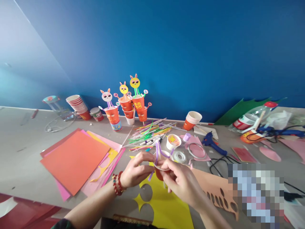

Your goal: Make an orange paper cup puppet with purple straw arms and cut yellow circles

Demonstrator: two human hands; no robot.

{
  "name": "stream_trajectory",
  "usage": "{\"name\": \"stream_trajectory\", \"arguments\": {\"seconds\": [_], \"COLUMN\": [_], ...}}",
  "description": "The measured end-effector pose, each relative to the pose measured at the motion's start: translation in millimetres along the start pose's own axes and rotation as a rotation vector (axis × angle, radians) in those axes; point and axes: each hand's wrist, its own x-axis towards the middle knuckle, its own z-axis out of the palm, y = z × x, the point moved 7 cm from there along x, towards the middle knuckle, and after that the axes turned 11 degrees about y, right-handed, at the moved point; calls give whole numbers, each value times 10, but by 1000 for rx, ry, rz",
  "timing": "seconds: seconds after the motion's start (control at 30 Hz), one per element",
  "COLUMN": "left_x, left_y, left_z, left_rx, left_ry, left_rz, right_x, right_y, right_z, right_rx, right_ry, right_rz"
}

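- Paper cup (159, 174) with purple pipe cleaners (157, 149), held above the yellow sheet (171, 206).
- Right hand (184, 182): fingers pinching the cup's near rim.
- Left hand (135, 171): fingers curled at its left side; cannot tell what they grip.

Yellow 囍 (138, 105) on red paper cup (142, 99); bottle label (240, 123) unreadable.

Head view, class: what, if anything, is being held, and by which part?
A paper cup with purple strips, held by its rim in the right hand; whether the left hand grips it is unclear.
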Motion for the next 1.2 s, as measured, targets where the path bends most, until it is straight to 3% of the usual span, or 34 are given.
{"name": "stream_trajectory", "arguments": {"seconds": [0.27,0.6,0.7,0.8,0.97,1.03,1.2], "left_x": [11,-95,-89,-31,-112,-156,-208], "left_y": [-14,36,44,-39,-266,-282,-258], "left_z": [-3,-17,-57,-94,111,167,221], "left_rx": [-53,158,180,80,-290,-383,-598], "left_ry": [53,62,114,137,-18,-13,79], "left_rz": [-73,85,38,-210,-883,-1023,-1225], "right_x": [25,32,38,48,58,57,43], "right_y": [6,-3,-9,-12,-34,-49,-102], "right_z": [4,6,-2,-19,-39,-45,-65], "right_rx": [-15,4,-21,-64,-136,-163,-191], "right_ry": [3,31,45,68,126,145,167], "right_rz": [-2,-24,-29,-48,-142,-175,-228]}}
